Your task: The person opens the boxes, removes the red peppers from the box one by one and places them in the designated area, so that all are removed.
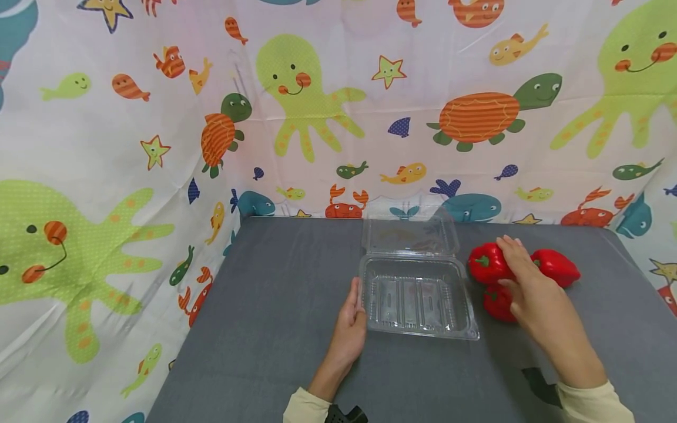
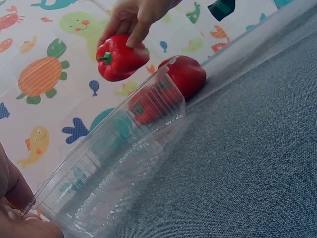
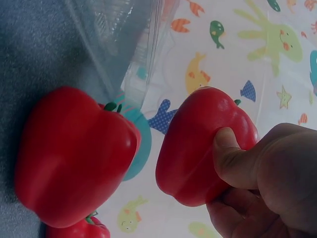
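Note:
My left hand (image 1: 346, 332) pinches the left rim of a clear plastic clamshell container (image 1: 415, 332), whose lid (image 1: 409, 235) stands open at the back. The container's base holds nothing. In the left wrist view, the thumb and fingers (image 2: 15, 193) grip that rim. To the right of the container, my right hand (image 1: 545, 308) holds a red bell pepper (image 1: 489, 262) by its side, raised off the table, green stem facing the container. The right wrist view shows the thumb pressed on this held pepper (image 3: 198, 148). Two more red bell peppers, one behind (image 1: 555, 267) and one nearer (image 1: 497, 304), rest on the table.
The grey table (image 1: 280, 305) ends at a white curtain (image 1: 328, 176) printed with sea animals, which hangs behind and along the sides. A dark object (image 1: 540, 385) shows beside the right sleeve, and a black device (image 1: 346, 414) sits at the left wrist.

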Action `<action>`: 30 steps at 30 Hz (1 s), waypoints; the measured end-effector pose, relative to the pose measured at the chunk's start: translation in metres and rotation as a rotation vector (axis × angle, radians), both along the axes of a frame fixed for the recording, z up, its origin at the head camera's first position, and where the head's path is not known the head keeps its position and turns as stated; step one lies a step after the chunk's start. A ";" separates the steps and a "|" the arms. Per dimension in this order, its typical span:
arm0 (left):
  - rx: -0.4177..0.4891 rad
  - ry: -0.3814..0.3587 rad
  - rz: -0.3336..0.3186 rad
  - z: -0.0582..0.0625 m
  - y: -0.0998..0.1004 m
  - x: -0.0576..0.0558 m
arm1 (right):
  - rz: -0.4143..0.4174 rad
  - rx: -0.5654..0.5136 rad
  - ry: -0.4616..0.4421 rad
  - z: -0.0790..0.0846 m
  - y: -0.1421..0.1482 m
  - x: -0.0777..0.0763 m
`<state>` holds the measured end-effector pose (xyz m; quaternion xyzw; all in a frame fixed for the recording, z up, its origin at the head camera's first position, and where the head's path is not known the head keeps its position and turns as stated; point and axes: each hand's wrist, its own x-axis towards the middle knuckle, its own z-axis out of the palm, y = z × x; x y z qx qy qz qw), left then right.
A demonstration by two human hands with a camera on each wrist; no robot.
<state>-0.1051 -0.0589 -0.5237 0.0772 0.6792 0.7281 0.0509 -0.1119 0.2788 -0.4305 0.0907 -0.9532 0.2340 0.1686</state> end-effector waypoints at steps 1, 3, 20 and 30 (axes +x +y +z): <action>-0.002 0.003 -0.002 0.000 0.000 0.000 | -0.003 0.002 0.001 0.000 0.001 0.000; -0.003 0.004 -0.004 0.000 0.000 0.000 | -0.010 0.007 -0.001 -0.001 0.003 0.001; -0.005 -0.003 -0.001 0.002 0.000 0.000 | -0.070 0.034 -0.038 -0.004 0.026 0.007; -0.018 0.005 -0.001 0.001 0.000 0.000 | -0.087 0.034 -0.007 -0.005 0.043 0.011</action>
